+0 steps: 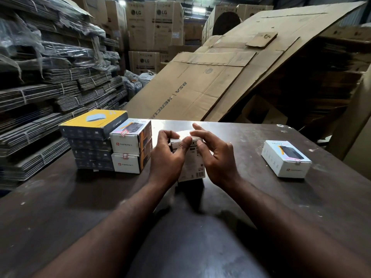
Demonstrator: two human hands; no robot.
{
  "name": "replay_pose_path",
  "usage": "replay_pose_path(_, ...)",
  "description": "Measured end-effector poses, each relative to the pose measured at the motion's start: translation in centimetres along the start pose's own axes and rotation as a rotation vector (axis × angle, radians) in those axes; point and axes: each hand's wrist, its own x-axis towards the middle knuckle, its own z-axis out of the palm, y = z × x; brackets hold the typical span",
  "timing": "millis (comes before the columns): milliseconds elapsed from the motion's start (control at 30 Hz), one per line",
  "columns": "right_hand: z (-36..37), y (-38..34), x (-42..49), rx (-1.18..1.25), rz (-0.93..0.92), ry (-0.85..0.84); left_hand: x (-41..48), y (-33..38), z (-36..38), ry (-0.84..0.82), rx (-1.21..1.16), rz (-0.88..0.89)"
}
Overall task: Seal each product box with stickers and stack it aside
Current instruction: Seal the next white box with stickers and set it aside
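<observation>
Glossy cardboard box, worn tabletop.

We count four white Portronics cardboard boxes: two stacked, one held, one off right. Plus one stack of four dark flat boxes, top one yellow-faced.
</observation>
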Motion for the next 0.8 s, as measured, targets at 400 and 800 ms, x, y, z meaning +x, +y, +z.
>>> replay_pose_path(400,0.0,0.0,-0.2,0.045,0.040,0.100,-0.3,1.2,0.4,-0.100,-0.322,-0.213)
replay_pose_path(800,0.4,-0.2,-1.0,-0.104,-0.235,0.013,-0.4,2.4,0.0,-0.065,-0.453,-0.257)
